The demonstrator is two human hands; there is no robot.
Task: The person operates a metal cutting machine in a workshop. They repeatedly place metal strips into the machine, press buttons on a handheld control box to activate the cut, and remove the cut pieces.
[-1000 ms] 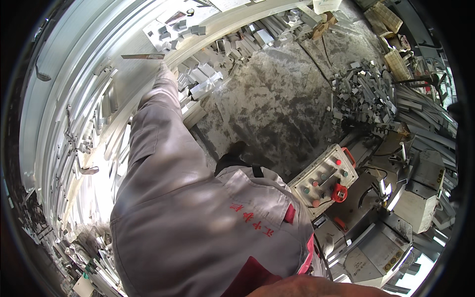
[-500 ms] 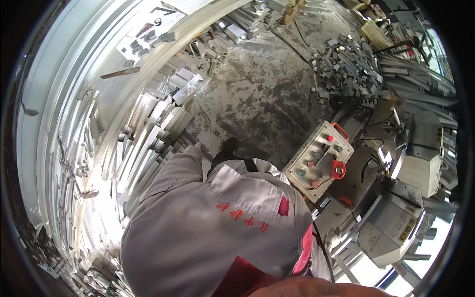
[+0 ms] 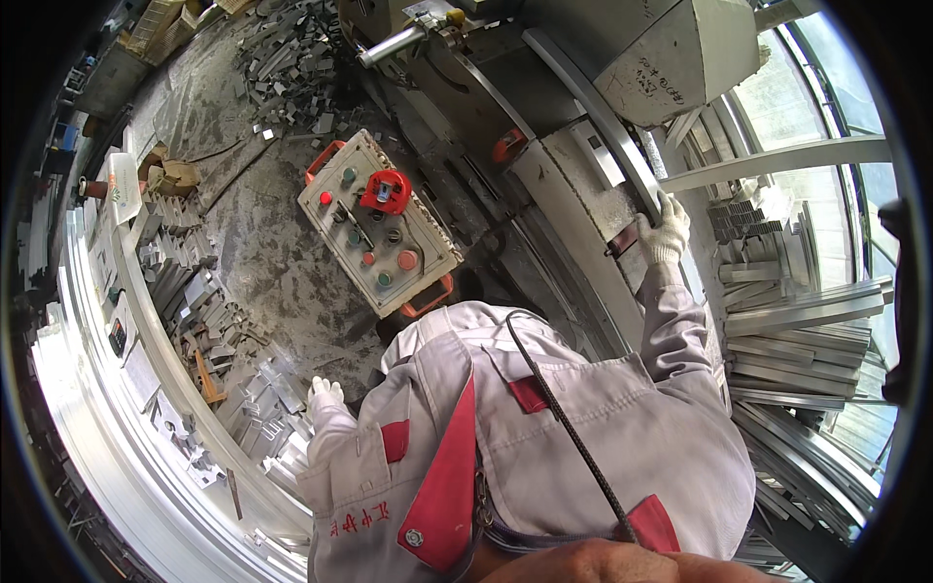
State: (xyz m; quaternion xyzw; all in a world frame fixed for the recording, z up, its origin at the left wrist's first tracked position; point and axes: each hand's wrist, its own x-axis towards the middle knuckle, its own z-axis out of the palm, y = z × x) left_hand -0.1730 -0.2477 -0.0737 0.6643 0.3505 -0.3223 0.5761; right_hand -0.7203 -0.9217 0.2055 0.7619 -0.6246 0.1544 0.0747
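My right hand (image 3: 664,233), in a white work glove, grips the near end of a long silvery metal bar (image 3: 593,105). The bar slants away over the machine bed (image 3: 573,180) toward a big grey machine housing (image 3: 659,60). Beside that hand is a small dark red part (image 3: 622,241) on the bed. My left hand (image 3: 325,392), also gloved, hangs low at the left of my body with its fingers apart and nothing in them. It is nearest to a pile of cut metal profiles (image 3: 264,400).
A control box (image 3: 384,225) with coloured buttons and red handles stands in front of me. Offcuts (image 3: 292,68) heap on the floor (image 3: 262,223) beyond. Long profiles (image 3: 807,316) stack at the right; a bench of long bars (image 3: 107,428) lines the left.
My view has swung right, so the control box now lies left of centre. My right hand, unseen before, is now in view on the metal bar. The left hand shows at my side.
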